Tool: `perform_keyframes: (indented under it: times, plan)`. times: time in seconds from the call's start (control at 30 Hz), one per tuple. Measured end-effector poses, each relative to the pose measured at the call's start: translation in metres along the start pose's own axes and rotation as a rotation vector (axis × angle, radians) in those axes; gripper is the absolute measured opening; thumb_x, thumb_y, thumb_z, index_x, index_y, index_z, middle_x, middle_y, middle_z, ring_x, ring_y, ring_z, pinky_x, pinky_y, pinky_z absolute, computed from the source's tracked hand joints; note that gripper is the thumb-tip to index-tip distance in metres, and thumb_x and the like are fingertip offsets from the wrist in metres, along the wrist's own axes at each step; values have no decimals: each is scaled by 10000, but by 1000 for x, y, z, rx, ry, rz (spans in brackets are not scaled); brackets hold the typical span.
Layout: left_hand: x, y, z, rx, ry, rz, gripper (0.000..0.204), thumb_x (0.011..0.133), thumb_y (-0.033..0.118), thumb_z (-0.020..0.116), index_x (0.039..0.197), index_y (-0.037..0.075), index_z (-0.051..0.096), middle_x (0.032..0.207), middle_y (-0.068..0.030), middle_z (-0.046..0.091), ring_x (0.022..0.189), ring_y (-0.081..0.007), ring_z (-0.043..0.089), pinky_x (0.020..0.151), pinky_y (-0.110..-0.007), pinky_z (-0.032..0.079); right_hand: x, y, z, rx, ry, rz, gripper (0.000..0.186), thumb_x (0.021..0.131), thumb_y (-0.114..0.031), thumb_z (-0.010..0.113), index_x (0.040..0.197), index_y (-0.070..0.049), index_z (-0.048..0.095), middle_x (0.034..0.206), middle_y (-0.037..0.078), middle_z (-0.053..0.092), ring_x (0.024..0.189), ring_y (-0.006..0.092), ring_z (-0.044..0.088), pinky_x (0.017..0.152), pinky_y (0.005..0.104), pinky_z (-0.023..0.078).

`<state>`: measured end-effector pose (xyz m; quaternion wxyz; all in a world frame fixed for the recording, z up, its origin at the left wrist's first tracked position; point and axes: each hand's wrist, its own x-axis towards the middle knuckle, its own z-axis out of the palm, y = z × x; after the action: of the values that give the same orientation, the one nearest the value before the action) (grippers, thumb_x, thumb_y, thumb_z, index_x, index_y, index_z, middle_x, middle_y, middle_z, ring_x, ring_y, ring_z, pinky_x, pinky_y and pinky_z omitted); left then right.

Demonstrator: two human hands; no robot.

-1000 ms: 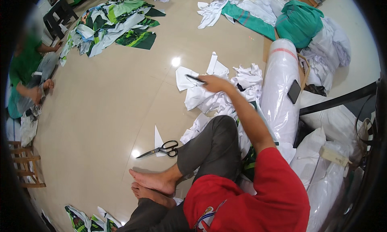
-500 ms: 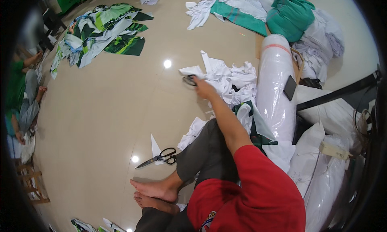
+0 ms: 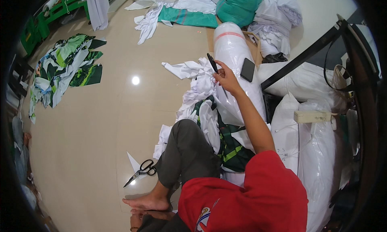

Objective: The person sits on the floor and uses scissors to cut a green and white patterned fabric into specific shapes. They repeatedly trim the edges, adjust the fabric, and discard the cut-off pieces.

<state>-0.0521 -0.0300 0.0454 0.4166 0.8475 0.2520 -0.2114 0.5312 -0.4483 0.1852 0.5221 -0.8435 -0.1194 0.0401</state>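
Note:
My right hand grips a slim black object, too small to identify, beside the wrapped white roll, left of the black phone on it. White fabric pieces lie beneath and left of that hand. Dark green patterned fabric is by my raised knee. Black-handled scissors lie over a white triangular piece on the floor. At the bottom, what seems to be my left hand is beside my bare feet, mostly hidden, its fingers unclear.
A green-patterned fabric pile lies at upper left. Teal bundles and white cloth sit at the back. A black metal bar and white sacks crowd the right. A partly visible co-worker is at far left.
My right hand has shifted with the black object, now held upright by the roll. The view has turned, and what seems to be my left hand has appeared at the bottom.

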Motion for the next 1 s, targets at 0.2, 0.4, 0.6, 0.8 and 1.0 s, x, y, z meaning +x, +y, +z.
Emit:
perform_keyframes:
  times: [0.2, 0.4, 0.6, 0.8, 1.0]
  plan:
    - [-9, -51, 9, -61, -19, 37, 330, 937, 224, 715, 1204, 36, 668, 994, -215, 731, 940, -310, 739, 822, -362, 580, -72, -25, -82, -599, 100, -137, 665, 812, 22, 742, 1429, -147, 561, 819, 90, 582, 769, 216, 608, 766, 326, 511]
    - [-3, -114, 55, -288, -32, 26, 405, 951, 280, 731, 1277, 56, 641, 1027, -184, 732, 961, -296, 733, 836, -382, 581, -120, 50, -139, -865, -26, 73, 681, 828, -75, 729, 1464, -210, 527, 1110, 190, 631, 1030, 404, 636, 957, 419, 502]
    - [-33, -24, 5, -176, 2, 3, 491, 952, 288, 737, 1374, 83, 593, 1077, -195, 733, 967, -297, 731, 852, -385, 570, -147, 76, -145, -819, -73, -4, 767, 814, -51, 732, 1527, -168, 474, 1217, 220, 549, 1104, 392, 570, 1026, 407, 448]
    - [-47, 3, 13, -95, 99, 64, 490, 951, 278, 733, 1372, 69, 594, 1079, -185, 738, 953, -303, 732, 849, -377, 563, -160, 53, -157, -836, 2, -21, 610, 809, -131, 789, 1385, -84, 591, 1181, 164, 636, 1102, 295, 616, 975, 370, 487]
    - [-36, -52, 14, -213, 43, -26, 489, 944, 277, 737, 1352, 48, 597, 1079, -183, 737, 979, -302, 729, 868, -373, 555, -194, 7, -120, -707, -607, 298, 563, 669, -419, 934, 1082, -84, 749, 962, 89, 712, 875, 246, 676, 789, 349, 545]
